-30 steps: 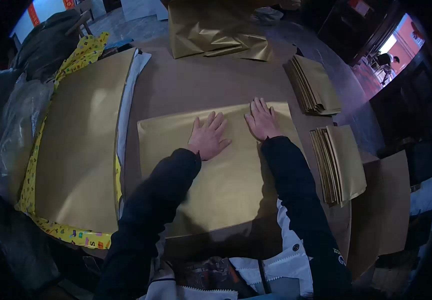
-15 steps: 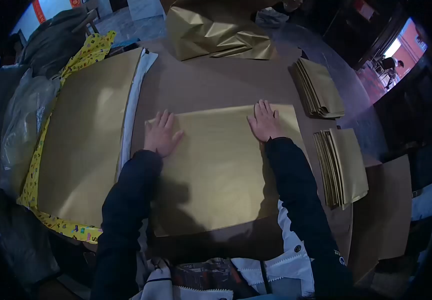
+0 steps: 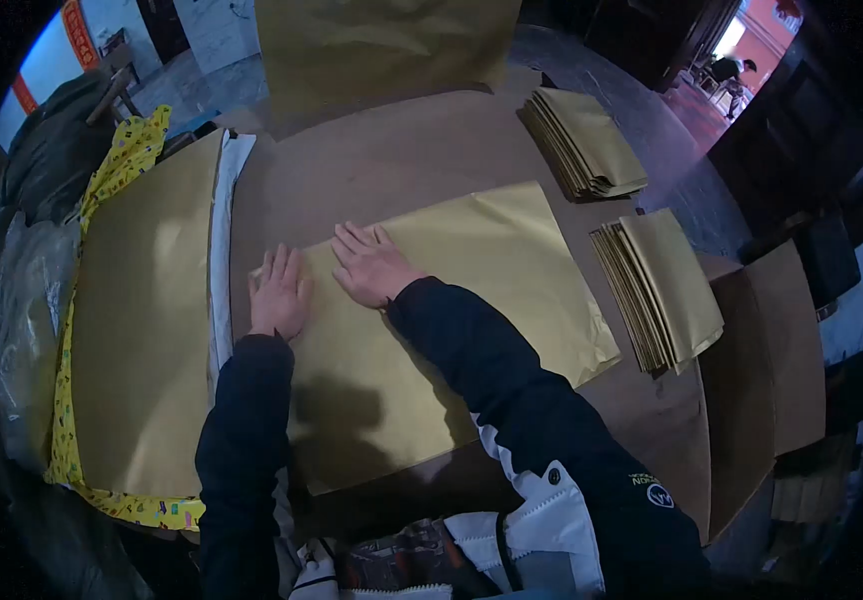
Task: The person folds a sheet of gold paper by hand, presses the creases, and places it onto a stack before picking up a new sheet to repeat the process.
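Brown tabletop [image 3: 412, 160] bears a gold sheet [image 3: 492, 270], left hand [image 3: 279, 296] and right hand [image 3: 372, 265] pressing it flat, fingers spread.

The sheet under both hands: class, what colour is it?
Metallic gold, plain with no print; the sheet shows best in the head view.

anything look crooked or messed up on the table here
The gold sheet under both hands lies skewed to the table edge, its right side angled up toward the folded stacks. It shows a few soft creases. Left hand and right hand press flat near its left end. Nothing looks torn or spilled.
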Motion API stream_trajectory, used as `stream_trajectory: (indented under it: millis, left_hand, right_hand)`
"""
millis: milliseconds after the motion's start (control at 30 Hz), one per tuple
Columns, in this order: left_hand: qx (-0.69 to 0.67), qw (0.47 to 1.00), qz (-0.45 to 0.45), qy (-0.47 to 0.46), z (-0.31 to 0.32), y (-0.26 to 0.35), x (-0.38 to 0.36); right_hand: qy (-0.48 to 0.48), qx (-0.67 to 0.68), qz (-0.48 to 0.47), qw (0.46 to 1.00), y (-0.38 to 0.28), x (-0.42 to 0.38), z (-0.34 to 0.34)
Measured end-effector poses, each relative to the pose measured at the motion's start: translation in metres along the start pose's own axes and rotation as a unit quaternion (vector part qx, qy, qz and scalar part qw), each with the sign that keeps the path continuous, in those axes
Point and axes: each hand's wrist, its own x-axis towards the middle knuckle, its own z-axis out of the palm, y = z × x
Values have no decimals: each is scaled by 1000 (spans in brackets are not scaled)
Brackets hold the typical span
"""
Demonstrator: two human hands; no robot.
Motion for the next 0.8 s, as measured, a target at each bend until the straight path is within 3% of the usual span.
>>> stream_trajectory:
  millis: [333,400,433,533,567,667,700,767,800]
  left_hand:
    - [-14,998,-62,-12,0,-29,2]
    - [11,998,-61,15,1,-31,2]
    - [-44,995,-52,76,3,-33,2]
    - [-130,981,-52,133,13,-53,9]
    - [-129,971,-45,197,8,-45,9]
    - [-137,982,-53,122,-16,-40,25]
    - [-117,985,5,129,-27,-38,31]
    - [-125,992,-7,17,-56,-31,43]
    - [-143,989,-16,30,-42,-44,52]
  right_hand:
    - [41,-74,223,971,158,-76,-41]
    - [46,-104,272,956,178,-88,-47]
    - [48,-105,273,955,185,-92,-51]
    - [25,-91,316,944,201,-97,-58]
    - [26,-90,314,945,203,-98,-58]
    - [9,-99,323,941,197,-95,-61]
    - [11,-103,322,941,193,-93,-62]
    - [26,-87,344,934,182,-89,-60]
    - [27,-91,355,930,170,-84,-55]
